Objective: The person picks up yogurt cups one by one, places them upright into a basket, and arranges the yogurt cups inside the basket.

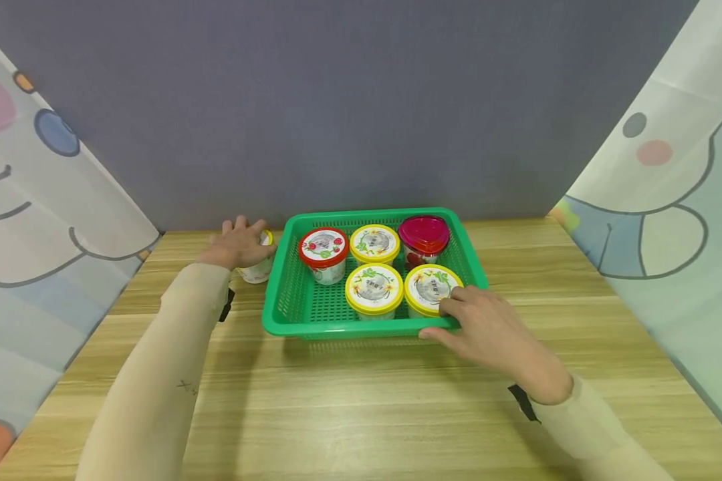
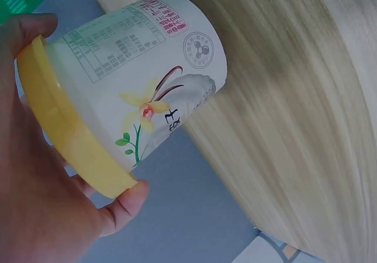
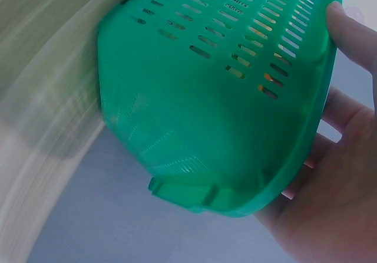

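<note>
Left of the green plastic basket [image 1: 285, 330], my left hand [image 1: 236, 246] holds a paper cup [image 1: 257, 271] by its yellow lid. In the left wrist view the white cup [image 2: 138, 68] shows a yellow flower print, and fingers and thumb grip the lid [image 2: 70, 124] from opposite sides. My right hand [image 1: 487, 327] grips the front right rim of the basket, thumb outside and fingers over the edge, close to a yellow-lidded cup [image 1: 431, 289]. In the right wrist view the hand [image 3: 336, 186] curls along the rim of the basket [image 3: 177, 98].
Inside the basket stand a red-lidded cup [image 1: 325, 248], two more yellow-lidded cups [image 1: 374, 288], and a cup with a magenta lid [image 1: 424, 234]. The wooden table [image 1: 337, 414] meets a grey panel [image 1: 349, 107] behind. Cartoon-printed sheets [image 1: 656, 200] flank both sides.
</note>
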A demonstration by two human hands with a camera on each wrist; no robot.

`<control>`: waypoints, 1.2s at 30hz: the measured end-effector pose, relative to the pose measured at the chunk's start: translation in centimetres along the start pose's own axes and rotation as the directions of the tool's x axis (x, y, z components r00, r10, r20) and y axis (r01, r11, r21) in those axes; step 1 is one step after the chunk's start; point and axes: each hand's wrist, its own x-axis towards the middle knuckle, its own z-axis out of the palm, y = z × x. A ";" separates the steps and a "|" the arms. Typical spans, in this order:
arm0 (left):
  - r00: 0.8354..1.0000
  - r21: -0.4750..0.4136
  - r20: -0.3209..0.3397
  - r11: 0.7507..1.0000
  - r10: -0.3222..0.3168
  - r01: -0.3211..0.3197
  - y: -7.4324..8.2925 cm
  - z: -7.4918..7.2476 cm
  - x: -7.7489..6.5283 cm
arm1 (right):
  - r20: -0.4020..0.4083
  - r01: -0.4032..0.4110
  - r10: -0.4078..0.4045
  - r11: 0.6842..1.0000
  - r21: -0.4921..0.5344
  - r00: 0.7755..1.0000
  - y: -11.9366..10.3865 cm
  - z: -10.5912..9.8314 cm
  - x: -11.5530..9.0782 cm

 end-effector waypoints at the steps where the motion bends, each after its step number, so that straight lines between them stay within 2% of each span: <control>1: 1.000 0.002 -0.009 1.000 0.000 0.000 0.0 0.0 -0.1 | 0.003 -0.003 0.003 1.000 0.002 1.000 0.0 0.0 0.0; 8: 0.999 0.020 -0.038 1.000 0.012 -0.011 -0.1 -0.4 -0.6 | -0.004 -0.009 0.009 1.000 0.008 1.000 -0.1 0.0 0.0; 18: 0.997 -0.040 -0.081 0.999 0.012 -0.015 -0.7 -1.0 -1.6 | 0.001 -0.003 0.003 1.000 -0.004 1.000 -0.1 0.1 0.0; 25: 0.996 -0.018 -0.084 1.000 0.016 -0.017 -1.0 -1.5 -2.4 | 0.008 -0.006 0.006 1.000 -0.007 1.000 -0.2 0.1 -0.2; 31: 0.995 0.000 -0.094 0.999 0.034 -0.034 -0.8 -1.7 -3.1 | 0.005 0.000 0.000 1.000 -0.012 1.000 -0.2 0.1 -0.3; 36: 0.992 0.015 -0.118 0.999 0.051 -0.050 -0.4 -2.5 -3.2 | -0.005 0.010 -0.010 1.000 -0.005 1.000 -0.1 0.2 -0.1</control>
